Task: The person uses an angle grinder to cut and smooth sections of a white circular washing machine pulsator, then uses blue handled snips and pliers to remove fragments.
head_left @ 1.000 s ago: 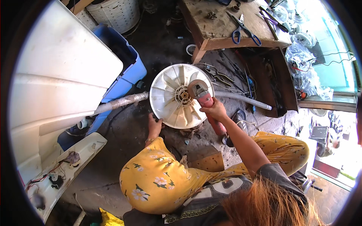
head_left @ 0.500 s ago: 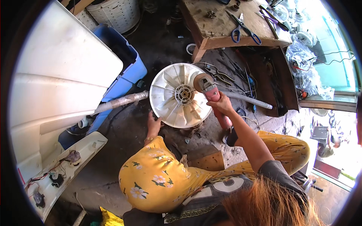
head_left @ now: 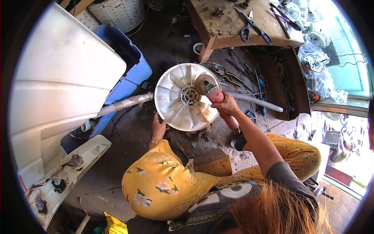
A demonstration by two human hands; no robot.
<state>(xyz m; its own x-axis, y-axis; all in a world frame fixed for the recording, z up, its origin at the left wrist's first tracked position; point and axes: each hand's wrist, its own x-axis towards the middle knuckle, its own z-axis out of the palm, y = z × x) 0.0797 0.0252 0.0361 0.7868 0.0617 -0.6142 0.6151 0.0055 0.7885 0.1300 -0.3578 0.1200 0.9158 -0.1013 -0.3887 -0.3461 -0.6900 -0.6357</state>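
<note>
A round white plastic disc with radial ribs and a central hub [head_left: 190,96], like a washing machine pulsator [head_left: 175,111], faces up in front of me. My left hand [head_left: 158,128] holds its lower left rim, with the fingers at the edge. My right hand [head_left: 228,106] is wrapped round the red body of an angle grinder [head_left: 214,94]. The grinder's brown round wheel is over the right part of the pulsator, close to the hub. Whether the wheel touches the plastic I cannot tell. What supports the pulsator is mostly hidden beneath it.
Left are a large white panel [head_left: 70,66], a blue bin [head_left: 136,74] and a wrapped hose [head_left: 130,104]. Pliers [head_left: 230,78] and a grey hose [head_left: 257,102] lie on the floor at right. A wooden table [head_left: 226,27] bears scissors [head_left: 253,29]. Beside it stands a rusty box [head_left: 302,84].
The grinder and my right hand have shifted slightly left, bringing the wheel nearer the hub. My left hand stays at the pulsator's rim.
</note>
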